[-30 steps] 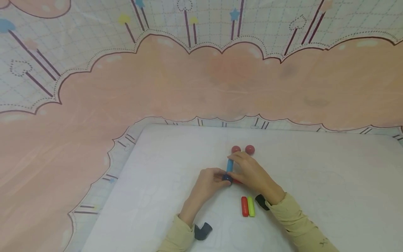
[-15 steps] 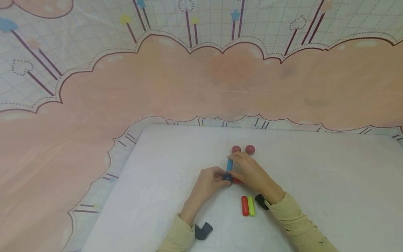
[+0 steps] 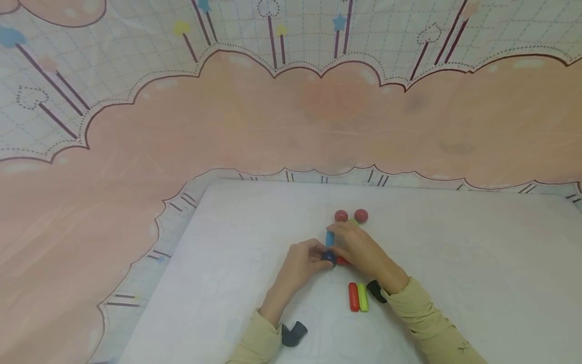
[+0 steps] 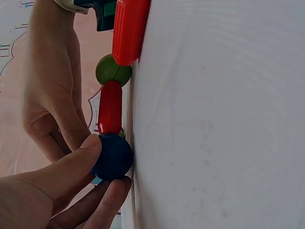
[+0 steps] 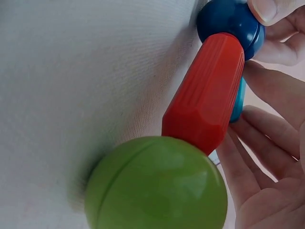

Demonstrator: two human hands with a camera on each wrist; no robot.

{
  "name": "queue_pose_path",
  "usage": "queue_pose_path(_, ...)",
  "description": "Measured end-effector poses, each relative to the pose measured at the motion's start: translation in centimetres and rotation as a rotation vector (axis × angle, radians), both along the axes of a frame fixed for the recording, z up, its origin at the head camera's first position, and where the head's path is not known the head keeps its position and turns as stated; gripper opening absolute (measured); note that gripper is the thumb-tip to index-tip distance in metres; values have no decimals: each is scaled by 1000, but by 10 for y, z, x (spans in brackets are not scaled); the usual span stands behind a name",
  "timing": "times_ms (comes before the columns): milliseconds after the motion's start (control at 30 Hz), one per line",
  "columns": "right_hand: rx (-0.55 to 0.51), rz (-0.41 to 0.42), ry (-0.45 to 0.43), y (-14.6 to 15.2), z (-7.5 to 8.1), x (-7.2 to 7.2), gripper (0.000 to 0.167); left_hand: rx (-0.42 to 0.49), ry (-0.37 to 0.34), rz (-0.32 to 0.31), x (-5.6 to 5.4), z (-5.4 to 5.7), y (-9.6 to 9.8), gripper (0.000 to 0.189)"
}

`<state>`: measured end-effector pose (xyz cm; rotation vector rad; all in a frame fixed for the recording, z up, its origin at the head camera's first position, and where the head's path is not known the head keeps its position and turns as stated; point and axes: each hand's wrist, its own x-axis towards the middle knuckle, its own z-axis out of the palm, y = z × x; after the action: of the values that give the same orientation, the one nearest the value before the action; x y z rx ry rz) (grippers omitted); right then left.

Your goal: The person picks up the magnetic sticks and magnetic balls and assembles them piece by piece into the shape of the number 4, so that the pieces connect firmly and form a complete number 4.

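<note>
My left hand [image 3: 301, 264] pinches a dark blue ball [image 3: 329, 259] between thumb and fingers at the table's middle. A ribbed red rod [image 5: 205, 90] runs from this ball to a green ball [image 5: 157, 186], touching both. With its fingertips, my right hand [image 3: 366, 253] holds a light blue rod [image 3: 330, 238] that points away from the blue ball. My right hand hides most of the green ball in the head view. Whether the light blue rod is fully seated in the ball cannot be seen.
Two pinkish-red balls [image 3: 361, 216] lie beyond my right hand, with part of a green piece [image 3: 353, 222] beside them. Nearer lie a loose red rod [image 3: 353, 297] and a yellow-green rod [image 3: 362, 297]. Dark curved pieces [image 3: 294, 334] sit by each sleeve on the white table [image 3: 227, 227].
My right hand's fingers have shifted slightly, and the light blue rod's far end has moved a little left. More of the green piece behind the hand now shows. My left hand stays on the ball.
</note>
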<state>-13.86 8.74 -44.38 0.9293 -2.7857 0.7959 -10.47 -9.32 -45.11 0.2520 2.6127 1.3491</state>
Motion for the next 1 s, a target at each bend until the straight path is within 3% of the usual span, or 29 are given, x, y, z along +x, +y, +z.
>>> queue_pose_path(533,0,-15,-96,-1,2,1,41,-17,-7,1,0,1,1,26)
queue_pose_path(1000,11,-25,-99,2,4,0,38,-9,-5,-7,-1,1,1,28)
